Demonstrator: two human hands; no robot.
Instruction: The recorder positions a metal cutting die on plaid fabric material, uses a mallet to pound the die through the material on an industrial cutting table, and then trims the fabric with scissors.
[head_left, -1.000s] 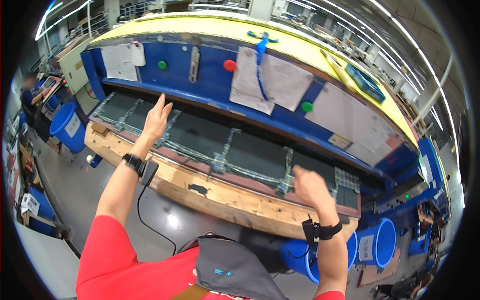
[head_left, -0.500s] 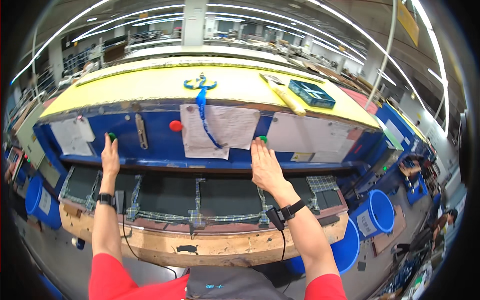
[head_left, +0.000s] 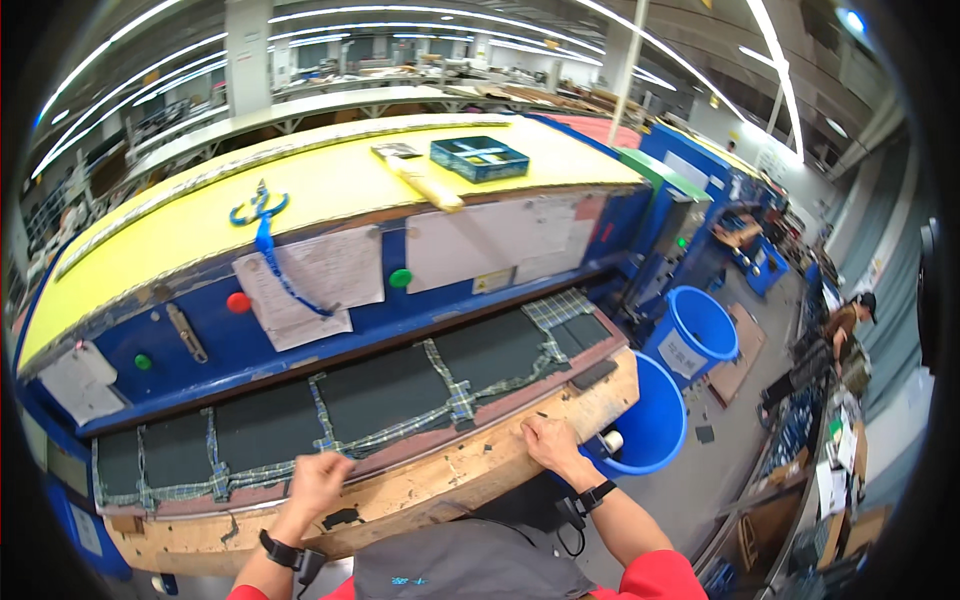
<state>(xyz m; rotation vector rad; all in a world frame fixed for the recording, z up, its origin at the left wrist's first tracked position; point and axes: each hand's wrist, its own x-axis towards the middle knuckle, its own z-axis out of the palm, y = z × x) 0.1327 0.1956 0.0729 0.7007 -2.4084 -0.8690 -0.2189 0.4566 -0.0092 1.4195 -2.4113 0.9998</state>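
My left hand (head_left: 320, 483) is closed, fingers curled, over the near rim of a reddish-brown board (head_left: 395, 452). Whether its fingertips pinch anything is hidden. My right hand (head_left: 552, 445) is closed too, low over the wooden table edge (head_left: 470, 470), beside small dark scraps; what it holds, if anything, does not show. On the board lie dark fabric panels (head_left: 265, 420), with plaid fabric strips (head_left: 458, 400) between and along them. Behind the board stands a blue press (head_left: 560, 275) with two green buttons (head_left: 400, 278) and a red button (head_left: 238, 302).
Blue bins (head_left: 690, 325) stand at the right of the table. On the press's yellow top (head_left: 340, 165) lie a dark box (head_left: 480, 158), a yellow-handled brush (head_left: 425, 185) and a blue lanyard (head_left: 265, 235). A person (head_left: 835, 340) bends over stacked goods at far right.
Both hands have left the green buttons and come down to the table's near edge, their fingers now curled. The view has swung to the right.
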